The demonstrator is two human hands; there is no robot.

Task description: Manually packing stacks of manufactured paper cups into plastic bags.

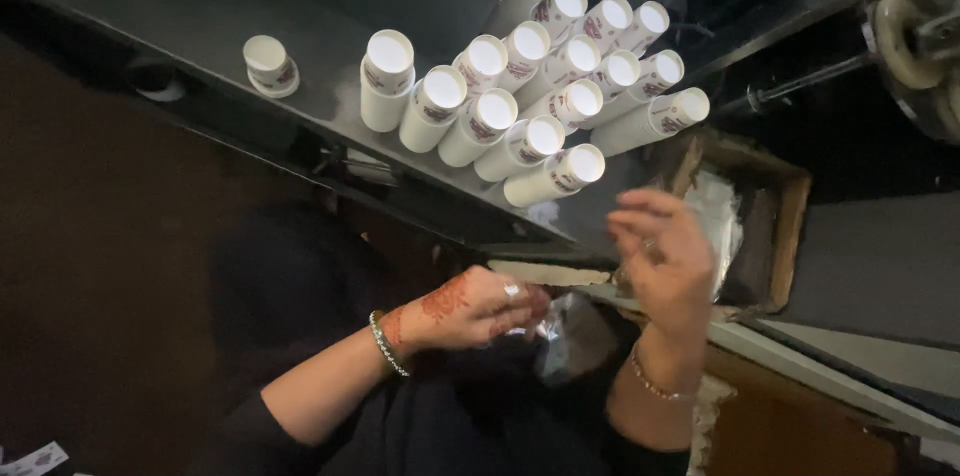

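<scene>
Both hands meet low in the frame over a clear plastic bag [560, 331]: left hand [470, 308] pinches it, right hand [665, 261] hovers open-fingered (cup stacks [520, 106] lie above).

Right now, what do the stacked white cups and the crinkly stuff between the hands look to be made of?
The stacked white cups with dark red print look like matte paper, with rolled rims. The clear crinkled wrapper between the left hand and right hand looks like thin glossy plastic film, though blurred.
</scene>
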